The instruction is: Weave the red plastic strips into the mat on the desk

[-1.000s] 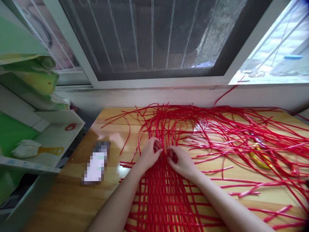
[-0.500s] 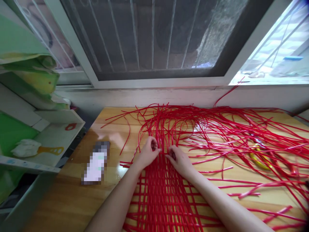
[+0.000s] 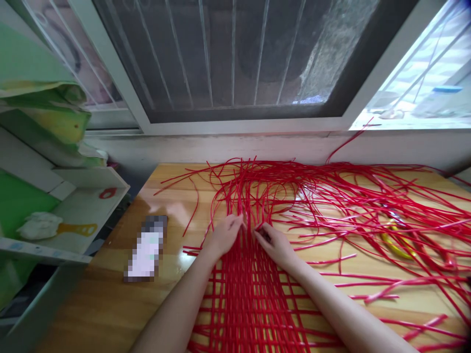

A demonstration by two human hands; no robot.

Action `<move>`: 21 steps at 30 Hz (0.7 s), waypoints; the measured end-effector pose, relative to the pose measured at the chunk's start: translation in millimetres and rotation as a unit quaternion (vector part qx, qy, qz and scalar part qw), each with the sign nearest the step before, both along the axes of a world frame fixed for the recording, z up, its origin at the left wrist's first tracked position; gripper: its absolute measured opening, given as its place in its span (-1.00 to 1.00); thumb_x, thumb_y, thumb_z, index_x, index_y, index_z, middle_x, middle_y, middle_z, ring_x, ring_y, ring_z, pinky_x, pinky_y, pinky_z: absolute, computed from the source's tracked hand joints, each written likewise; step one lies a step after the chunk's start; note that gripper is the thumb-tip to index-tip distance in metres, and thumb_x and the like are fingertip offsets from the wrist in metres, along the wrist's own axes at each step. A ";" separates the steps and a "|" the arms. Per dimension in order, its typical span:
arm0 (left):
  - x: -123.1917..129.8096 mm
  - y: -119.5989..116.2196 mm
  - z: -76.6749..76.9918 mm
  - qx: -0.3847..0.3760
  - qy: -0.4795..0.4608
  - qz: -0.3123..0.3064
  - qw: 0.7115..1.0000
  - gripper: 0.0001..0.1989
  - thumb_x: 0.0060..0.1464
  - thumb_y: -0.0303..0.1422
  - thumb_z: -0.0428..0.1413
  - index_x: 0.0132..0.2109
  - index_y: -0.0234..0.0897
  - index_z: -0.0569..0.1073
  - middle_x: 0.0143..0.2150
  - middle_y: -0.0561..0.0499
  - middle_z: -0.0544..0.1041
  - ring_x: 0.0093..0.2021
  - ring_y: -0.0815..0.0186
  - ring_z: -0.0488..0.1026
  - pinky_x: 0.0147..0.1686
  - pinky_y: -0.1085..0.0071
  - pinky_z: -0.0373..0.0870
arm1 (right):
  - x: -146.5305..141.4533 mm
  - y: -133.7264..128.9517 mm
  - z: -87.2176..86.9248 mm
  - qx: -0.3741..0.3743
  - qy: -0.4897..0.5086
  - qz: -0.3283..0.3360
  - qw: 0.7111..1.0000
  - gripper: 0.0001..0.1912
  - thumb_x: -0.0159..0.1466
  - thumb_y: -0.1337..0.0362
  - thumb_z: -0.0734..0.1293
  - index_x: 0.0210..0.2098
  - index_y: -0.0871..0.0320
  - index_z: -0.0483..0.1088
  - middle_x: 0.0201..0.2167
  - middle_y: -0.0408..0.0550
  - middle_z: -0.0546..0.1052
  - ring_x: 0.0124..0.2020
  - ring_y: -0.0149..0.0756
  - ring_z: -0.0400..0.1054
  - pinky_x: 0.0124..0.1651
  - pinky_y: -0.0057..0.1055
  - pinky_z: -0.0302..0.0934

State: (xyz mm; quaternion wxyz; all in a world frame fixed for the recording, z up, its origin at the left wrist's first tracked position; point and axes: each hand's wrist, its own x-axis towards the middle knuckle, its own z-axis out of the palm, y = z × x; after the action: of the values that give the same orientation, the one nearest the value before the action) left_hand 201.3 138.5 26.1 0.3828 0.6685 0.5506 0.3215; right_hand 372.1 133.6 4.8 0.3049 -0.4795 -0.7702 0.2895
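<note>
A woven panel of red plastic strips (image 3: 253,299) runs away from me along the wooden table. Its loose lengthwise strips fan out beyond the weave. At the panel's far end, on the left side, my left hand (image 3: 227,234) has its fingers pinched on a red strip. Opposite it, a short gap to the right, my right hand (image 3: 271,241) has thumb and forefinger closed on another red strip. Parts of the strips at the fingertips are hidden by the hands.
Loose red strips (image 3: 331,181) sprawl over the back and right of the table (image 3: 91,304). Yellow-handled pliers (image 3: 397,240) lie among them. A blurred-out phone (image 3: 146,249) rests at left. Behind is a barred window (image 3: 235,125); a shelf (image 3: 84,201) stands at far left.
My left hand has turned over, knuckles up, and dipped slightly toward the weave. The right hand has shifted a little, with its fingertips now pinched at the strips.
</note>
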 end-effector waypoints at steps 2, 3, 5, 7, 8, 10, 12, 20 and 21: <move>2.5 -4.0 -1.4 0.056 0.103 -0.024 0.993 -0.75 0.04 -0.23 -0.07 -0.39 -0.26 0.42 -0.37 0.03 0.39 -0.30 0.33 0.32 -0.22 0.39 0.23 | 0.2 0.7 0.7 -0.014 0.029 0.005 0.999 -0.85 0.20 0.23 0.15 -0.42 0.14 0.26 -0.54 -0.15 0.39 -0.50 -0.38 0.26 -0.42 -0.46 0.14; 3.8 -6.0 -2.6 0.077 0.137 -0.039 0.987 -0.81 -0.02 -0.26 -0.01 -0.36 -0.25 0.44 -0.36 0.03 0.39 -0.29 0.32 0.32 -0.22 0.38 0.24 | 0.2 0.8 1.3 -0.015 0.038 0.005 0.999 -0.85 0.20 0.22 0.16 -0.41 0.14 0.27 -0.53 -0.14 0.40 -0.48 -0.37 0.27 -0.40 -0.45 0.15; 6.3 -9.1 -5.4 0.093 0.181 -0.058 0.977 -0.84 -0.10 -0.35 0.05 -0.31 -0.23 0.45 -0.32 0.02 0.38 -0.26 0.31 0.33 -0.22 0.38 0.25 | 0.4 1.1 2.3 -0.014 0.051 0.000 0.999 -0.84 0.18 0.21 0.18 -0.42 0.14 0.30 -0.51 -0.12 0.41 -0.46 -0.36 0.28 -0.38 -0.44 0.16; 8.1 -10.9 -7.9 0.095 0.198 -0.071 0.973 -0.81 -0.12 -0.40 0.06 -0.27 -0.21 0.45 -0.29 0.02 0.37 -0.24 0.30 0.33 -0.21 0.38 0.26 | 0.8 1.3 2.6 -0.015 0.059 -0.005 0.998 -0.83 0.18 0.20 0.18 -0.42 0.15 0.32 -0.51 -0.12 0.42 -0.47 -0.35 0.28 -0.39 -0.44 0.17; 9.0 -11.3 -8.7 0.096 0.200 -0.074 0.972 -0.79 -0.13 -0.41 0.06 -0.25 -0.20 0.44 -0.28 0.01 0.37 -0.23 0.30 0.32 -0.20 0.38 0.26 | 1.0 1.5 2.3 -0.017 0.060 -0.007 0.998 -0.82 0.18 0.19 0.18 -0.42 0.15 0.32 -0.52 -0.12 0.42 -0.47 -0.35 0.29 -0.39 -0.43 0.17; 11.0 -11.6 -10.0 0.098 0.201 -0.068 0.972 -0.75 -0.13 -0.40 0.07 -0.20 -0.20 0.42 -0.25 0.01 0.36 -0.20 0.28 0.32 -0.17 0.36 0.26 | 1.2 1.7 1.1 -0.014 0.047 -0.011 0.999 -0.83 0.18 0.21 0.18 -0.41 0.15 0.33 -0.50 -0.11 0.42 -0.46 -0.34 0.29 -0.37 -0.42 0.18; 13.8 -11.6 -11.0 0.102 0.204 -0.041 0.973 -0.71 -0.13 -0.39 0.08 -0.15 -0.21 0.39 -0.22 0.00 0.37 -0.16 0.26 0.31 -0.14 0.33 0.24 | 0.8 1.5 -0.7 0.005 0.013 -0.005 1.000 -0.85 0.18 0.25 0.18 -0.41 0.15 0.33 -0.47 -0.08 0.42 -0.41 -0.32 0.29 -0.33 -0.39 0.18; 21.3 -10.3 -15.3 0.088 0.231 0.032 0.968 -0.73 -0.05 -0.34 0.06 -0.13 -0.24 0.37 -0.21 -0.02 0.40 -0.16 0.26 0.31 -0.13 0.33 0.22 | -2.0 0.6 -4.4 0.041 -0.085 -0.017 0.995 -0.83 0.21 0.29 0.13 -0.45 0.15 0.29 -0.47 -0.07 0.39 -0.42 -0.31 0.26 -0.35 -0.40 0.15; 21.6 -9.9 -15.2 0.086 0.234 0.036 0.968 -0.73 -0.04 -0.34 0.06 -0.13 -0.24 0.37 -0.21 -0.02 0.40 -0.16 0.27 0.31 -0.13 0.34 0.22 | -2.1 0.6 -4.4 0.043 -0.089 -0.019 0.995 -0.83 0.21 0.29 0.13 -0.46 0.15 0.28 -0.48 -0.07 0.39 -0.43 -0.31 0.26 -0.36 -0.40 0.14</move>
State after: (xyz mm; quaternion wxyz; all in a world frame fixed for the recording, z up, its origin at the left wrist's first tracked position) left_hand 222.8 128.5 10.9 0.1728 0.7351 0.6191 0.2156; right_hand 370.0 134.2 0.4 0.2610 -0.5044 -0.7967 0.2066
